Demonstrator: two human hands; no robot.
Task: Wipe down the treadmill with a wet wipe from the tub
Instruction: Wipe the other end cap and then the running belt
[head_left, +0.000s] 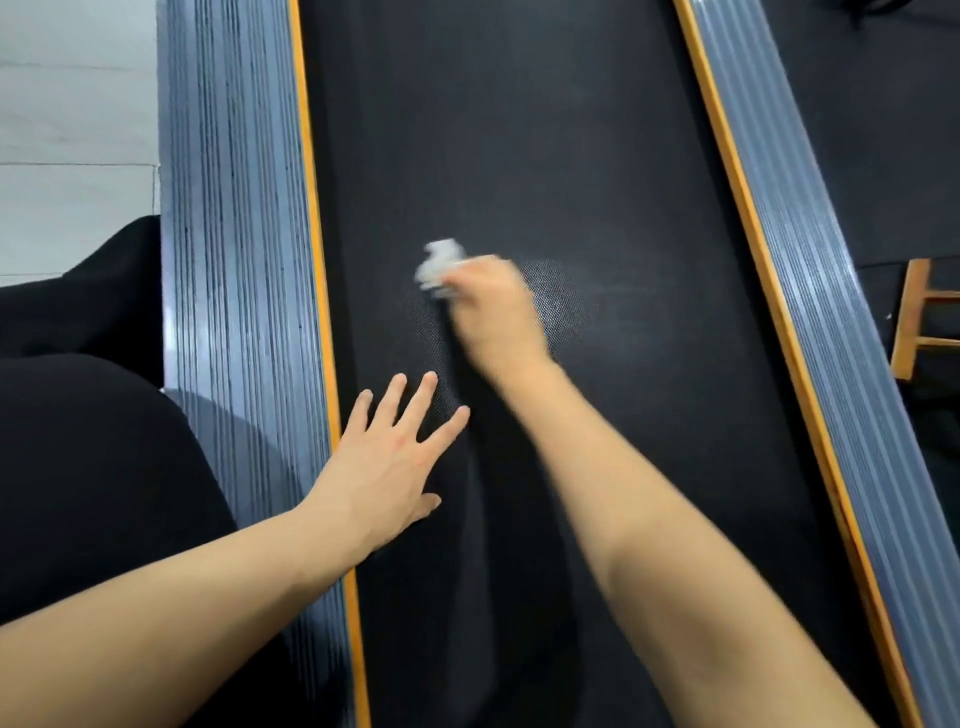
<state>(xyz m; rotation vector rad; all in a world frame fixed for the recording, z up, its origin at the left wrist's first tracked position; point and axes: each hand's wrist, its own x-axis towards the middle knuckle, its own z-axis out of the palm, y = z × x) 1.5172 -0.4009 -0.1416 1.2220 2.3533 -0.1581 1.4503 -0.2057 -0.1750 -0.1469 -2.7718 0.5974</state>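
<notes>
Nearest, the left hand (395, 457) lies flat on the treadmill belt (519, 130) by its left orange edge, fingers spread, bracing. Further out, mid-belt, the right hand (493, 306) pinches a crumpled wet wipe (439, 262); its fingers are blurred. Better to flatten the wipe and work in overlapping strokes towards the far end. No tub in sight.

two hands (395, 457) (493, 306), one wet wipe (439, 265), one treadmill belt (519, 130), two side rails (234, 208) (789, 249)

No text, label, brand, number or sign can be read anywhere in the view; nothing legible is printed on the treadmill (519, 156).
</notes>
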